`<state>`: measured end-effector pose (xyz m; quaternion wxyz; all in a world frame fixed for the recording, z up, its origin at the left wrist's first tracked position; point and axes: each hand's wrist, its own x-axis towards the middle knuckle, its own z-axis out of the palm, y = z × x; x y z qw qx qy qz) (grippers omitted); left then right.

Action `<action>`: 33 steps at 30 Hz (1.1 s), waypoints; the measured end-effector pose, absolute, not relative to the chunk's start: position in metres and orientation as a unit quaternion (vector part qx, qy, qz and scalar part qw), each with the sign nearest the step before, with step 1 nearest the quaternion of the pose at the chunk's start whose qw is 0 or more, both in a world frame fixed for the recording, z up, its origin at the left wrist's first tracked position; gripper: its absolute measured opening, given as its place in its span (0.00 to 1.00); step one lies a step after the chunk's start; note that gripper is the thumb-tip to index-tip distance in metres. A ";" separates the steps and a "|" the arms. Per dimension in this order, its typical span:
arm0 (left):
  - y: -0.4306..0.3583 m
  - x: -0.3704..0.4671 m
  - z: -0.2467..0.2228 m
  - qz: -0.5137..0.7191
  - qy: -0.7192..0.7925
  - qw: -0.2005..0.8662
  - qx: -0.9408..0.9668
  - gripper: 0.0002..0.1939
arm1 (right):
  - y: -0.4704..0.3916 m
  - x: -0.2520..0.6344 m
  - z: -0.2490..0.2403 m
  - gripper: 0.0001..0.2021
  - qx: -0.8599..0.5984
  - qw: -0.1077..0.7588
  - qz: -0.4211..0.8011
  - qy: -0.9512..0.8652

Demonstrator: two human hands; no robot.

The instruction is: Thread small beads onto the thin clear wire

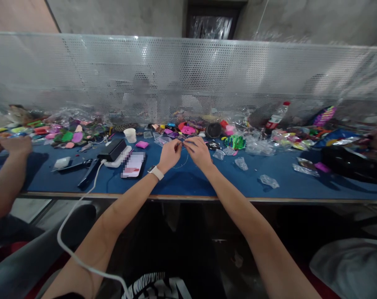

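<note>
My left hand (170,155), with a pale watch (156,172) on its wrist, is over the blue table. Its thumb and forefinger are pinched together. Fingertip to fingertip with it, my right hand (198,152) is closed in a similar pinch. A thin clear strand (179,167) hangs in a loop below the fingertips, between the two hands. Whatever else the fingers may hold is too small to make out. Left of my left hand lie a phone (133,165) and a pink packet (141,144).
A power strip (122,157) bears a black adapter (113,150) and a white cable (64,223). Colourful pieces and clear bags line the perforated screen (188,79). A white cup (130,135) and a bottle (277,117) stand there. Another person's hands (15,144) are at the left.
</note>
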<state>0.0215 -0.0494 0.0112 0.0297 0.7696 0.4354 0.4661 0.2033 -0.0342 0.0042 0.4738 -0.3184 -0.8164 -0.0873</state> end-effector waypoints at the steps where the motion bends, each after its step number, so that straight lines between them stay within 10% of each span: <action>1: -0.050 0.022 0.011 0.469 0.431 0.032 0.770 0.09 | -0.034 0.204 0.004 0.13 -0.315 0.474 -0.085 -0.818; 15: -0.050 0.017 0.009 0.409 0.418 -0.058 0.809 0.12 | -0.033 0.195 0.000 0.11 -0.350 0.571 0.122 -0.732; 33: -0.045 0.015 0.005 0.442 0.349 -0.086 0.822 0.14 | -0.031 0.212 0.007 0.10 -0.347 0.540 -0.001 -0.767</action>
